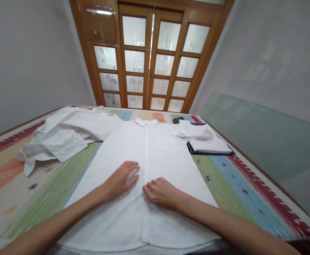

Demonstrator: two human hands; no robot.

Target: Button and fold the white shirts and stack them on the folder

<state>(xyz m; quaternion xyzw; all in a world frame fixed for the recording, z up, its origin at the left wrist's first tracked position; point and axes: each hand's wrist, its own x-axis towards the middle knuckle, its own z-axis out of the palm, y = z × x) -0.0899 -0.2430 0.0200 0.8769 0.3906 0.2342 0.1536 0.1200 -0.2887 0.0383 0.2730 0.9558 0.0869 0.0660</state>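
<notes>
A white collared shirt (123,148) lies front side up, its button placket running down the middle and its collar at the far end. My left hand (123,178) rests on the shirt just left of the placket, fingers apart and holding nothing. To the right of the placket is my right hand (159,192), its fingers curled in against the cloth near the button line. Whatever its fingertips pinch is hidden under the knuckles. The shirt's right-hand sleeve lies across a folded stack at the right.
Another crumpled white garment (61,132) lies at the left. Folded black striped clothing (213,151) is at the right. A colourful patterned cover (232,198) spreads beneath everything. A glass panel (264,127) leans by the right wall; wooden doors (149,63) stand beyond.
</notes>
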